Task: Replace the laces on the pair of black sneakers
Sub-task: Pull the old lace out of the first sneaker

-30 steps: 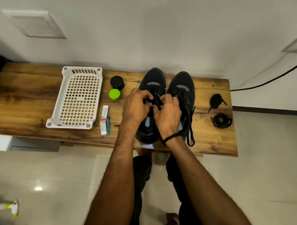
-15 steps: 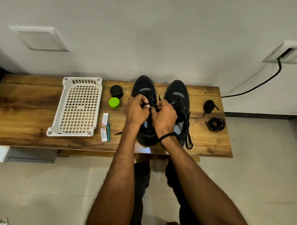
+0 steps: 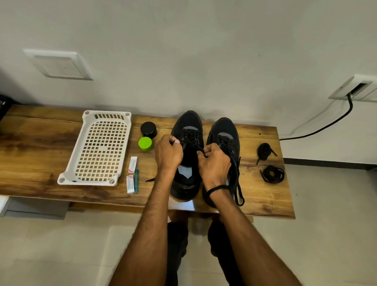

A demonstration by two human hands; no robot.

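Now, from my station, the left hand is curled at 9 o'clock of the eyelet row on the left sneaker, seemingly pinching the lace there. That shoe's long axis runs 6 to 12, toe at the wall, so I judge the next pull goes across it. The right hand, equally near, pinches a taut strand at 3 o'clock. The right sneaker stands just beside; spare laces lie farther toward 3.
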